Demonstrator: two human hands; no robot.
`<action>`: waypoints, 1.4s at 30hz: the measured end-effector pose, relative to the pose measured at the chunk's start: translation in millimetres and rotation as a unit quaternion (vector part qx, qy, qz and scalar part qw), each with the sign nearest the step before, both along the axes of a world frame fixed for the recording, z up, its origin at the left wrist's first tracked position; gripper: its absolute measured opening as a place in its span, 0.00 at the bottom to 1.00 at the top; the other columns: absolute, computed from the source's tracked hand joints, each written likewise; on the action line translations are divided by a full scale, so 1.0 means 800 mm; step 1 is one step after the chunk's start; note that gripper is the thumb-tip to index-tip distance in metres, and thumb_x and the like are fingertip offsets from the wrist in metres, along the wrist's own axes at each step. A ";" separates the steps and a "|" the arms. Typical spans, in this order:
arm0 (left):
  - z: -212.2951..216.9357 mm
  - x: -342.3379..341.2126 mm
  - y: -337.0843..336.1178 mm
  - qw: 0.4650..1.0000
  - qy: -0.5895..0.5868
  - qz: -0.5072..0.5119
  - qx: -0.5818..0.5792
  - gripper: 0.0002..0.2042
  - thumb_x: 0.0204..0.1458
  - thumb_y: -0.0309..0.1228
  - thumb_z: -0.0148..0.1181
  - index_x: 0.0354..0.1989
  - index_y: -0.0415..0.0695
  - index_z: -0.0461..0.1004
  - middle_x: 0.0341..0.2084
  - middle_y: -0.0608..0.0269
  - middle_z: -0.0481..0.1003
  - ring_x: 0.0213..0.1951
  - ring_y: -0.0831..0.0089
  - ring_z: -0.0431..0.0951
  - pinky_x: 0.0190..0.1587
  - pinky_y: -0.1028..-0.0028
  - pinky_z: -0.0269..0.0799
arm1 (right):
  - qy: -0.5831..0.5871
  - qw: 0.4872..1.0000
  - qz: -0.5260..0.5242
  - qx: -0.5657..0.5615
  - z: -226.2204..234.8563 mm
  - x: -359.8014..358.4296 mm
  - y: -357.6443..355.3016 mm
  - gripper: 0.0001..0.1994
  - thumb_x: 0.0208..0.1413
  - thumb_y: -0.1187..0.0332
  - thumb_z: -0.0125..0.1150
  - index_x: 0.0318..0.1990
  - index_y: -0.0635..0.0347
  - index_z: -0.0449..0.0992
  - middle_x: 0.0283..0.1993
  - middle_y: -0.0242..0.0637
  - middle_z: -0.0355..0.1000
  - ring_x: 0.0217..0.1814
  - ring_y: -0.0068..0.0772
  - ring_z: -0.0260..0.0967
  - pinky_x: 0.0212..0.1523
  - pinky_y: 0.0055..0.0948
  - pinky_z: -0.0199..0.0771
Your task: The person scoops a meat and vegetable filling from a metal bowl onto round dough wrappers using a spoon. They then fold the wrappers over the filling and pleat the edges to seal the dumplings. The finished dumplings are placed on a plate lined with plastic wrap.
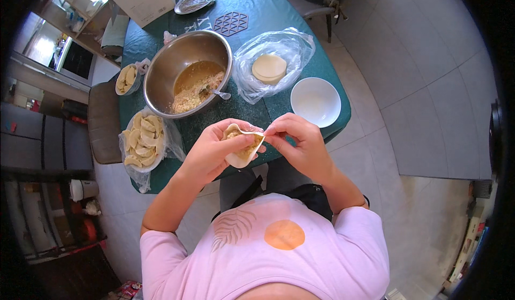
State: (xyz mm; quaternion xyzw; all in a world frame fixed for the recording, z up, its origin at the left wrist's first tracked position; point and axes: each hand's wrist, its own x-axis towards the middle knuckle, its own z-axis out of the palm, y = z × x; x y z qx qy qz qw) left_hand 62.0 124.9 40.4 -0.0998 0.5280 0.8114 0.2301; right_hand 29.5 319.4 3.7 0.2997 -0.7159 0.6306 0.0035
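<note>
My left hand [217,147] cradles a dumpling wrapper [236,159] with pale minced filling inside, its thumb lying over the filling. At the wrapper's right edge, the fingertips of my right hand [295,139] pinch the dough. Beyond my hands stands a large steel bowl [152,80] holding minced filling [190,93], with a metal spoon [221,94] resting in it. A stack of round wrappers [269,68] sits on a clear plastic bag [300,45]. Beside it, nearer my right hand, is a white bowl [315,102] whose contents I cannot make out.
Folded dumplings [144,139] fill a plastic-covered plate at the table's left, and more lie in a small bowl [127,80] behind. A white box [142,0], a wrapped dish [195,1] and a dark trivet [231,24] stand at the far side of the green-covered table [252,5].
</note>
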 end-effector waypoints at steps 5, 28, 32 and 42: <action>0.002 -0.005 -0.005 1.000 -0.023 0.002 -0.002 0.07 0.53 0.25 0.55 0.39 0.39 0.70 0.37 0.53 0.74 0.35 0.68 0.78 0.32 0.77 0.75 | -0.061 0.998 0.011 -0.017 0.013 -0.003 0.003 0.07 0.46 0.79 0.61 0.34 0.64 0.74 0.34 0.40 0.70 0.32 0.31 0.70 0.32 0.25 0.70; 0.014 -0.006 -0.016 0.983 0.116 -0.078 -0.115 0.14 0.49 0.25 0.61 0.43 0.37 0.67 0.37 0.57 0.75 0.38 0.73 0.77 0.37 0.76 0.75 | -0.071 0.994 0.080 0.020 0.011 -0.018 0.005 0.06 0.46 0.76 0.63 0.33 0.63 0.75 0.32 0.35 0.70 0.30 0.24 0.69 0.31 0.22 0.69; 0.019 -0.009 -0.020 0.987 0.084 -0.074 -0.112 0.14 0.49 0.24 0.61 0.43 0.38 0.67 0.37 0.57 0.75 0.38 0.71 0.78 0.37 0.75 0.75 | -0.062 0.994 0.091 0.026 0.024 -0.022 0.004 0.09 0.47 0.75 0.63 0.37 0.63 0.75 0.34 0.36 0.70 0.30 0.27 0.69 0.31 0.24 0.69; 0.021 -0.006 -0.022 0.992 0.088 -0.046 -0.074 0.11 0.53 0.27 0.57 0.42 0.35 0.67 0.34 0.56 0.75 0.35 0.72 0.78 0.36 0.76 0.76 | 0.193 0.961 0.147 0.136 0.068 -0.034 -0.005 0.06 0.46 0.77 0.61 0.31 0.63 0.70 0.30 0.41 0.67 0.30 0.42 0.68 0.30 0.33 0.69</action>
